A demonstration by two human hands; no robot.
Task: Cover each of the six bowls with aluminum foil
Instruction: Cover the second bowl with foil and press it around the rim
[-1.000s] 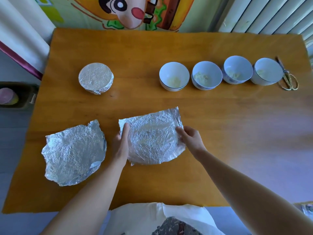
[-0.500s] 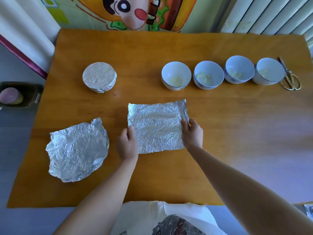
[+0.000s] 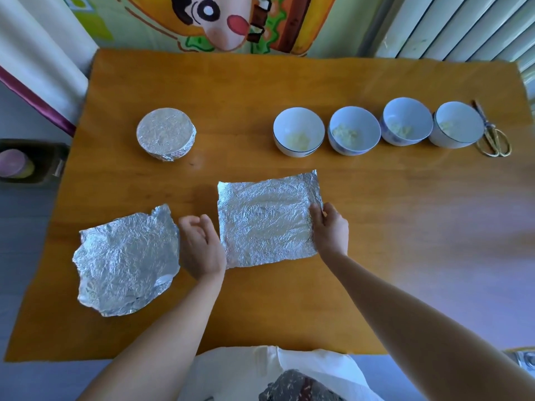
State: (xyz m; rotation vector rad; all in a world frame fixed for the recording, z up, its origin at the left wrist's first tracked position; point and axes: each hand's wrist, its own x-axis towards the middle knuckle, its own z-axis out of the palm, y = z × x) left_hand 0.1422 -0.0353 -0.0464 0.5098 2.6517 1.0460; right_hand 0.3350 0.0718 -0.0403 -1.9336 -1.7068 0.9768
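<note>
A flat, crinkled sheet of foil (image 3: pixel 266 221) lies on the orange table in front of me. My right hand (image 3: pixel 330 230) pinches its right edge. My left hand (image 3: pixel 199 247) sits just beside its left edge, fingers loosely curled, holding nothing. Further left, a second crumpled foil sheet (image 3: pixel 124 259) bulges up; whatever is under it is hidden. One bowl wrapped tight in foil (image 3: pixel 165 133) stands at the back left. Several uncovered white bowls stand in a row at the back right, from the leftmost bowl (image 3: pixel 298 131) to the rightmost bowl (image 3: pixel 456 124), each with pale food inside.
Gold-handled scissors (image 3: pixel 492 134) lie just right of the bowl row, near the table's right edge (image 3: pixel 524 82). A dark box (image 3: pixel 31 163) sits on the floor to the left. A wall with a cartoon picture and a radiator stand behind the table.
The middle foil sheet went from a domed shape to flat and shifted slightly away from me. My left hand let go of its left edge and now sits beside it.
</note>
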